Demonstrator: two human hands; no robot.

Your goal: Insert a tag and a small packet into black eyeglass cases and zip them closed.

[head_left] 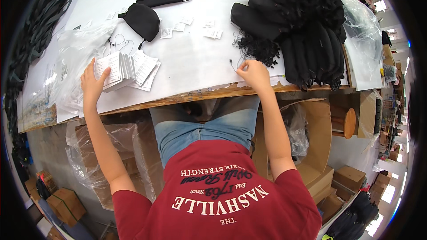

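1. My head camera looks steeply down over my chest onto the white table [195,58], close in.
2. Fisheye bends the table edge; cardboard boxes [351,178] curve along the rim.
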